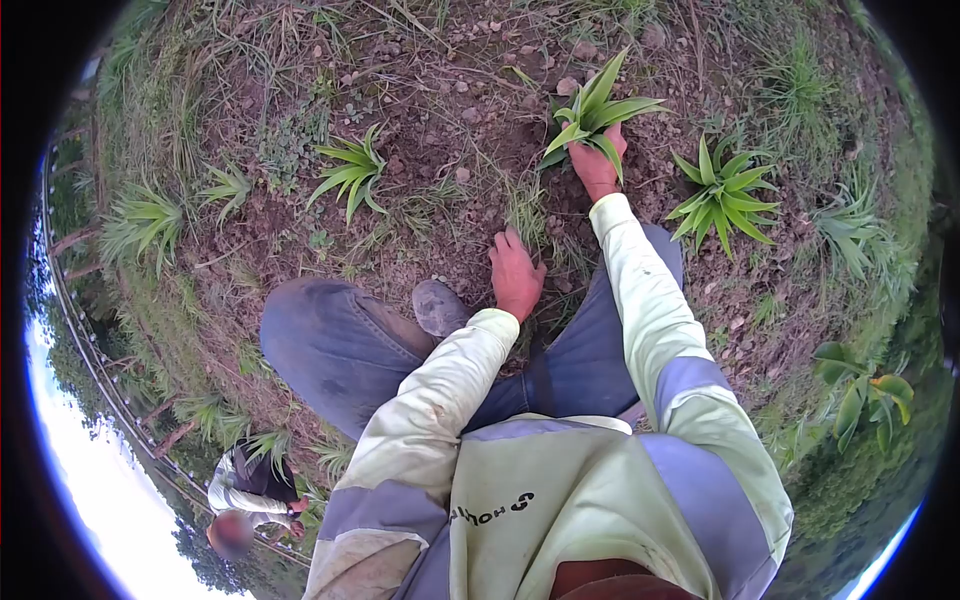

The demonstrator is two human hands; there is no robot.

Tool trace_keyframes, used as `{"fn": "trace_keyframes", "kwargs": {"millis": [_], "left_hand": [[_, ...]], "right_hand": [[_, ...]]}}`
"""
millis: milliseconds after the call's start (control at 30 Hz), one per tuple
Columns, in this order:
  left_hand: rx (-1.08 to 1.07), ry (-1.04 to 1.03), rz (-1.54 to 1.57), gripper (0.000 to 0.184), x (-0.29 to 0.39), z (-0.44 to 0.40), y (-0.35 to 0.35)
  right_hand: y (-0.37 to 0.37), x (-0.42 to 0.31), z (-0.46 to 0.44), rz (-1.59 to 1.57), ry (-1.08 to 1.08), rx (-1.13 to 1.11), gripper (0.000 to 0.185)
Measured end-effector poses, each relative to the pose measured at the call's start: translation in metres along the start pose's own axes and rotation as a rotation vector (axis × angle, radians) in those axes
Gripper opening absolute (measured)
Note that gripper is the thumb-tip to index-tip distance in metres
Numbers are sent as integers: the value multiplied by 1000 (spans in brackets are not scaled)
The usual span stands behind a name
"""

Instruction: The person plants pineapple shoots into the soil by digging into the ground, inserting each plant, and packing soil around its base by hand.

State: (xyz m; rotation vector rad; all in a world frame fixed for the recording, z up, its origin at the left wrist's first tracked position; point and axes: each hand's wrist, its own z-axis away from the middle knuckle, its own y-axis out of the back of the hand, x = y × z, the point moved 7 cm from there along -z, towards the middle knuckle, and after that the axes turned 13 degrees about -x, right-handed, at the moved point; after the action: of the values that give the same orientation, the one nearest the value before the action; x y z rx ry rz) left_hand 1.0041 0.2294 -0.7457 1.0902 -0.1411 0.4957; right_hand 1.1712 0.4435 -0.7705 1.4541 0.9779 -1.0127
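A green spiky-leaved plant (598,105) stands at the upper centre, with my right hand (598,165) closed round the lower part of its leaves. The leaves hide some of the fingers. My left hand (517,273) is lower and further left, resting on the soil beside a grass tuft (525,208), with its fingers partly spread and nothing visible in it. To the right of my right hand grows another spiky plant (722,197). One more (351,172) grows on the left of the brown soil.
My bent knees (340,320) and a dusty shoe (438,306) are close below my left hand. More spiky plants (148,222) stand at the far left and far right (850,228). Another person (250,490) bends over at the lower left. Stones and dry grass lie across the top.
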Motion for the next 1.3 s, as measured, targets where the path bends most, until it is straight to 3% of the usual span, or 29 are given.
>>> {"fn": "trace_keyframes", "kwargs": {"millis": [300,367,433,500,633,700,767,867,1000,1300], "left_hand": [[99,210,391,72,7,-22,62],[227,81,404,70,25,-32,93],[224,40,459,72,33,-52,113],[405,-113,277,79,50,-64,145],[441,-282,191,86,52,-115,143],[138,-337,266,94,45,-145,110],[127,-332,245,89,33,-158,93],[75,-422,282,64,41,-157,94],[171,-462,165,53,47,-154,93],[45,-402,47,39,49,-187,68]], "right_hand": [[1,-2,2,-3,-13,-10,67],[1,-3,2,-20,-38,-25,65],[3,-5,2,10,-37,-16,64],[3,-5,2,36,-34,-11,64],[-2,3,-1,20,-42,-10,65],[1,5,3,35,-46,-7,64],[2,-1,2,27,-10,-8,64],[0,3,4,28,-35,-10,64],[-2,5,-1,9,-7,-5,63],[-2,2,3,-9,11,9,63]]}}
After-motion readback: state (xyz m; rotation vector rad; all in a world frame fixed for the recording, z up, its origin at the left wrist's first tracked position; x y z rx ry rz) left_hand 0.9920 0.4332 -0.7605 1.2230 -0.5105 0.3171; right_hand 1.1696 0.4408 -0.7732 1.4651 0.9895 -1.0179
